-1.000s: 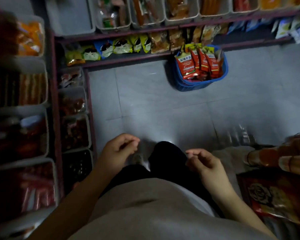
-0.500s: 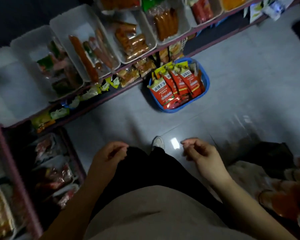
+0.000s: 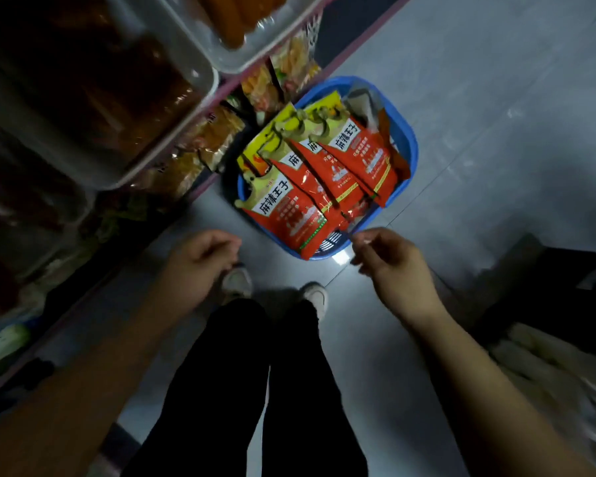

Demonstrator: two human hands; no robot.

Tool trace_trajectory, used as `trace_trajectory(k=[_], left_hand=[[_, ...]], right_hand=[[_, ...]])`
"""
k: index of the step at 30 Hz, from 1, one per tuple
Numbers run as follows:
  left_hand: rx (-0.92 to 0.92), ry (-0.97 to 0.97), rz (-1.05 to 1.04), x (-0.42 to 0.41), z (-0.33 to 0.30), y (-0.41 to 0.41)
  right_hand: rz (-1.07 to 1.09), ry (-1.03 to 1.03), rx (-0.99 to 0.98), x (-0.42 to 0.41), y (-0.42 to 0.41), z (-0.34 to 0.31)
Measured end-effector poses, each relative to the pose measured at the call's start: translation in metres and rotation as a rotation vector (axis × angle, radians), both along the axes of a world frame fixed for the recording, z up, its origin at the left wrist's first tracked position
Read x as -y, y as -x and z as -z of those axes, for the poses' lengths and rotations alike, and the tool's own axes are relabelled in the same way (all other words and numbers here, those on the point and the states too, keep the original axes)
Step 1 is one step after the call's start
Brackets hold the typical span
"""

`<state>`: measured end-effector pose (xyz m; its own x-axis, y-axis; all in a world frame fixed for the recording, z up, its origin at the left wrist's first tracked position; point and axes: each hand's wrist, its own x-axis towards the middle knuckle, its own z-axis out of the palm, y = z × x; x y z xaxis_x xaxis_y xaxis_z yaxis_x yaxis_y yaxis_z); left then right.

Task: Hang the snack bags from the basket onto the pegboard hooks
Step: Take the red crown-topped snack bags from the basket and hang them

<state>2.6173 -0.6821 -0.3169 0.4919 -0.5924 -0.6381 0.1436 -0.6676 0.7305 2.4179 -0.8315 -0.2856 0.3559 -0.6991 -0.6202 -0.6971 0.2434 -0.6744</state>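
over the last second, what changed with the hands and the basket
The head camera swung and closed in: the blue basket went from the far shelf edge to just ahead of the feet, so the person has stepped up to it. Both hands came forward with that; the right hand now hovers near the basket's near rim, the left hand over the floor. Unchanged: both hands loosely curled and holding nothing, red snack bags untouched in the basket.

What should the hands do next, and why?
Probably reach the right hand down to the nearest red snack bag in the blue basket. Both it and the left hand hold nothing, and the bags are not yet picked up.
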Motion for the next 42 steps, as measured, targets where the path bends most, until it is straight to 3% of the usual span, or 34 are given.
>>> trace_trajectory(k=[3, 7, 9, 12, 14, 18, 22, 25, 27, 35, 38, 42], left_hand=[[0.010, 0.005, 0.004, 0.044, 0.081, -0.012], [0.125, -0.123, -0.089, 0.067, 0.177, -0.013], [0.065, -0.186, -0.221, 0.069, 0.204, -0.012], [-0.118, -0.220, -0.382, 0.069, 0.228, -0.012], [-0.163, -0.240, -0.484, 0.069, 0.234, -0.010], [-0.015, -0.159, -0.544, 0.072, 0.229, -0.003], [-0.144, 0.015, -0.658, 0.075, 0.214, -0.006], [-0.349, 0.182, -0.845, 0.073, 0.205, -0.008], [-0.385, 0.174, -0.964, 0.075, 0.199, -0.007], [-0.294, 0.078, -0.778, 0.105, 0.180, 0.000], [-0.315, 0.149, -0.821, 0.104, 0.186, -0.008], [-0.279, 0.215, -0.718, 0.090, 0.192, -0.027]], right_hand=[[-0.086, 0.122, -0.032, 0.037, -0.028, 0.075], [-0.365, 0.488, -0.191, 0.082, -0.057, 0.158], [-0.463, 0.592, -0.270, 0.100, -0.068, 0.183], [-0.553, 0.525, -0.328, 0.113, -0.082, 0.205], [-0.626, 0.563, -0.373, 0.109, -0.086, 0.213], [-0.685, 0.842, -0.340, 0.098, -0.085, 0.214], [-0.662, 0.862, -0.198, 0.073, -0.084, 0.203], [-0.604, 0.825, -0.107, 0.035, -0.085, 0.198], [-0.529, 0.762, -0.072, 0.013, -0.088, 0.200], [-0.396, 0.608, -0.106, 0.008, -0.095, 0.203], [-0.383, 0.649, -0.094, 0.021, -0.093, 0.203], [-0.315, 0.657, -0.170, 0.044, -0.093, 0.212]])
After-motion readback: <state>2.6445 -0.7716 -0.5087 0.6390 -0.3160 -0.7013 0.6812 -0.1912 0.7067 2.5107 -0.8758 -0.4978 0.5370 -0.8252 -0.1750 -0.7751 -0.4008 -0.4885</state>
